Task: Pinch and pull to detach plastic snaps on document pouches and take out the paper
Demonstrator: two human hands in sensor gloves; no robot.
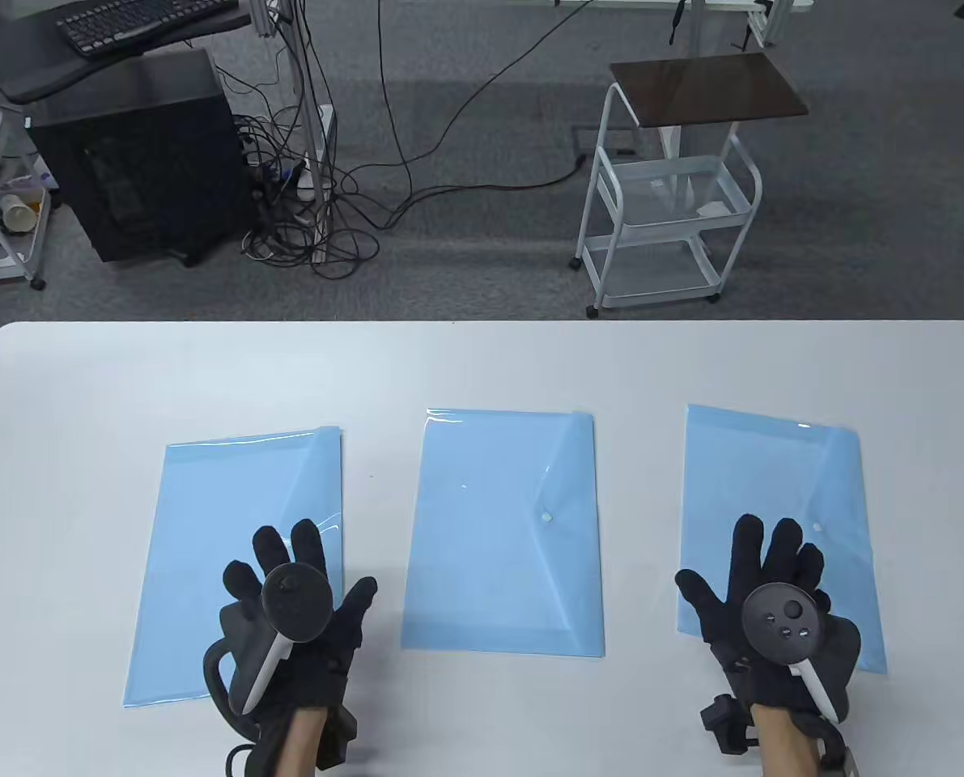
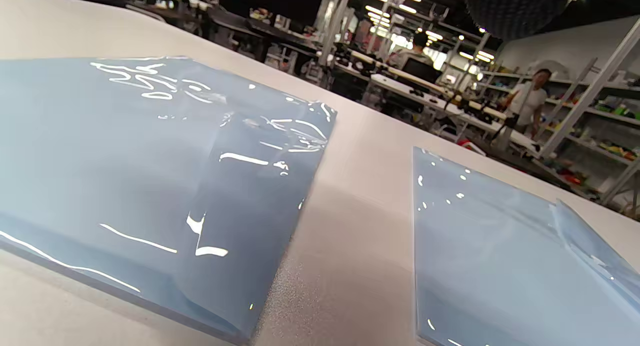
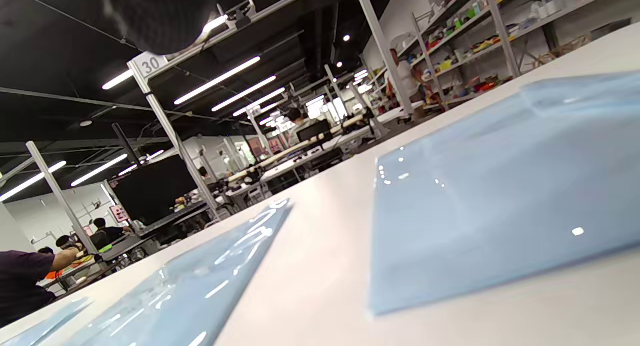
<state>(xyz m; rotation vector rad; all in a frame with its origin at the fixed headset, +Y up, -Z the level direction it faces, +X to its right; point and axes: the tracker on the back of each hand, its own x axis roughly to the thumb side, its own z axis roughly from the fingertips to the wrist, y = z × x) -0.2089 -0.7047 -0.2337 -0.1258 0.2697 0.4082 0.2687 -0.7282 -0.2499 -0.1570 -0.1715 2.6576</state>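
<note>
Neither grip holds anything: your left hand (image 1: 299,599) and right hand (image 1: 765,591) hover spread-fingered over the outer pouches, either side of the middle pouch (image 1: 502,534) on the desk (image 1: 482,364). From the wrist views, the glossy film looks slippery; pulling without pinning it may drag the pouch.

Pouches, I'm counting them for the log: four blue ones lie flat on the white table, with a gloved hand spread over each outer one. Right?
Not quite: the table view shows three pouches, not four. The left hand spreads over the left pouch, the right hand over the right pouch, and the middle pouch lies untouched.
</note>
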